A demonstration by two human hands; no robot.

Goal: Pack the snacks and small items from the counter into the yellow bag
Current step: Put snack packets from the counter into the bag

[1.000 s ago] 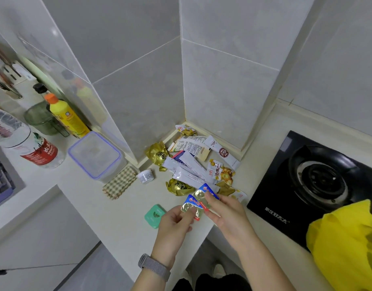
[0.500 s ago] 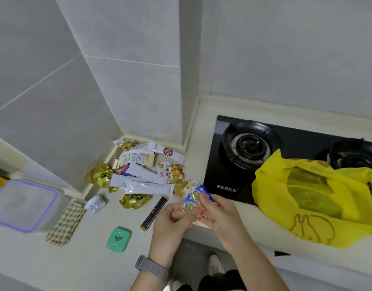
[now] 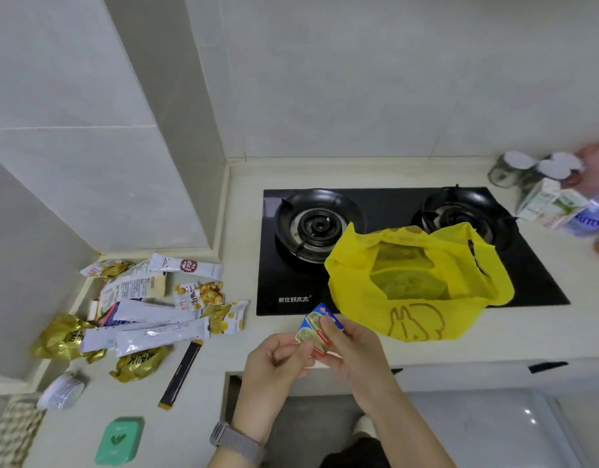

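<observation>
My left hand (image 3: 274, 364) and my right hand (image 3: 353, 352) together pinch a few small blue and red foil packets (image 3: 316, 327) just above the counter's front edge. The yellow bag (image 3: 416, 285) with a rabbit outline lies open to the right of them, partly on the black stove. A pile of snack packets (image 3: 156, 305) lies in the corner at the left: white stick sachets, gold wrappers (image 3: 60, 336) and fruit-print packets. A dark stick sachet (image 3: 181, 374), a small round white tub (image 3: 61, 390) and a green case (image 3: 120, 440) lie nearer the front.
A black two-burner gas stove (image 3: 325, 231) fills the middle of the counter. Jars and a carton (image 3: 548, 197) stand at the far right. A checked cloth (image 3: 11, 430) lies at the bottom left. Tiled walls box in the corner behind the pile.
The view has swung right, away from the left shelf, and the whole yellow bag is in sight now. Both hands carried the small packets right, close to the bag's near edge.
</observation>
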